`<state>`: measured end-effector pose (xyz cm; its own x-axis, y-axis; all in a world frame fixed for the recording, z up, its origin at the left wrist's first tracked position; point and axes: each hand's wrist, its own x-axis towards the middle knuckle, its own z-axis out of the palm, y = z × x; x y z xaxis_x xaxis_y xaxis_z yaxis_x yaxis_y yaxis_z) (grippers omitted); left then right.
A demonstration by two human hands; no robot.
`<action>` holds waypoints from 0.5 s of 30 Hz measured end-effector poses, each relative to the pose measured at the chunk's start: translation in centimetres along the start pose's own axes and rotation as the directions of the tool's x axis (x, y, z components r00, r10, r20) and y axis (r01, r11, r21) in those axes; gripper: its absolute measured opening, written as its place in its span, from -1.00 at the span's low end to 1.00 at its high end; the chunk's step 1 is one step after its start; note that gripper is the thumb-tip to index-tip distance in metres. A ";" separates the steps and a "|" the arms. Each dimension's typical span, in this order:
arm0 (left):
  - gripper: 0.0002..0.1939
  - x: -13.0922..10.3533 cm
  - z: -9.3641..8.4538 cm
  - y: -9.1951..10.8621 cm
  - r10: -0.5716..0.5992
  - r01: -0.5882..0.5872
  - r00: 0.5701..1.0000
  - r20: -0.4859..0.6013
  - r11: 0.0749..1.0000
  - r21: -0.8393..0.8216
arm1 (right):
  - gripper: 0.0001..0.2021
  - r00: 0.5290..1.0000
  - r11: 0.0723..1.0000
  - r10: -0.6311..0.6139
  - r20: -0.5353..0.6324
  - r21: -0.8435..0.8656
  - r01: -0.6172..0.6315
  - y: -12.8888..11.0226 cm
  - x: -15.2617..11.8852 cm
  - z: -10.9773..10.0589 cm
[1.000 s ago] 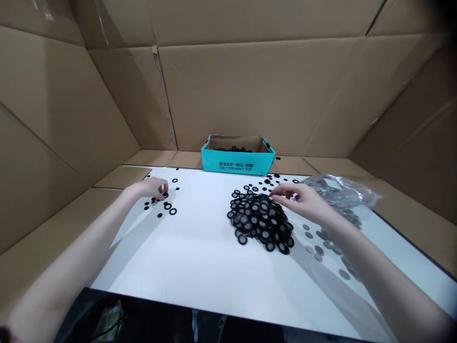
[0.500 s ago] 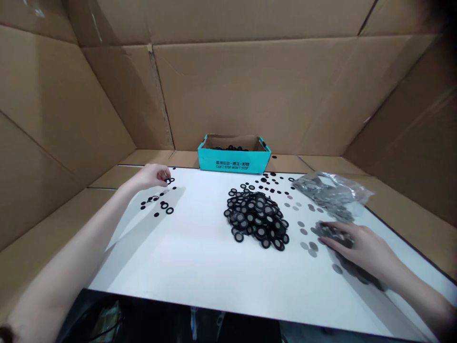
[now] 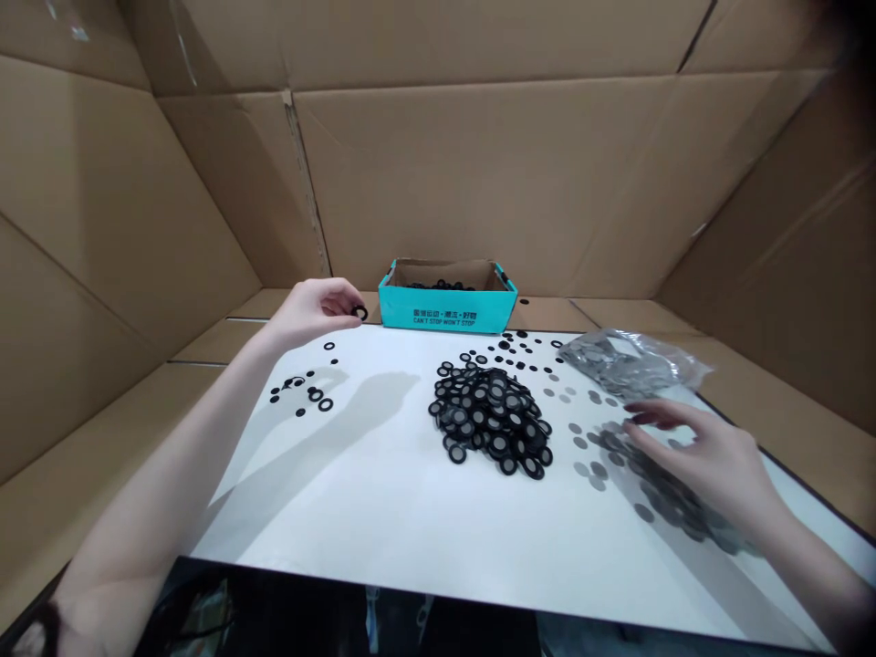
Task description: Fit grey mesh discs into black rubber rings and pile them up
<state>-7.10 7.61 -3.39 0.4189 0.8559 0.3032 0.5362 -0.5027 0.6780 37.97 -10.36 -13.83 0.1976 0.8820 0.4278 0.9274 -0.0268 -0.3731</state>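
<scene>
- Left hand point(image 3: 313, 308), left of centre: fingers clamped on a black ring point(image 3: 355, 312), held up off the surface point(image 3: 383, 493), just left of the teal box point(image 3: 448, 312).
- Right hand point(image 3: 718, 453), right of frame: fingertips close together over loose grey discs point(image 3: 674, 502); can't tell if one's pinched.
- Heap of black rings with grey centres point(image 3: 489, 418): just right of centre.
- Clear bag of discs point(image 3: 633, 362): beyond right hand.

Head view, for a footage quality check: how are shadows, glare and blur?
All in the head view: the left hand casts soft shadow across the white table; the clear bag shows glints; the picture's top right corner is dark and blurred.
</scene>
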 end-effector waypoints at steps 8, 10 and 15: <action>-0.71 -0.1 4.5 6.7 0.207 -0.127 0.958 0.197 0.926 -0.355 | -0.63 0.798 0.827 -0.473 -0.373 0.124 0.548 -10.9 2.0 -0.6; -0.78 -0.6 5.6 8.3 0.269 -0.161 0.932 0.242 0.908 -0.387 | -0.58 0.737 0.765 -0.519 -0.433 0.148 0.626 -13.6 2.6 -0.3; -0.82 -1.7 6.2 9.8 0.270 -0.165 0.926 0.263 0.917 -0.363 | -0.48 0.690 0.668 -0.531 -0.492 0.258 0.698 -16.7 3.7 0.7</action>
<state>2.03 0.48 -1.40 0.7257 0.6248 0.2881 0.1567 -0.5578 0.8150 23.02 -6.31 -6.60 -0.1997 0.3918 0.8981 0.6755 0.7190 -0.1635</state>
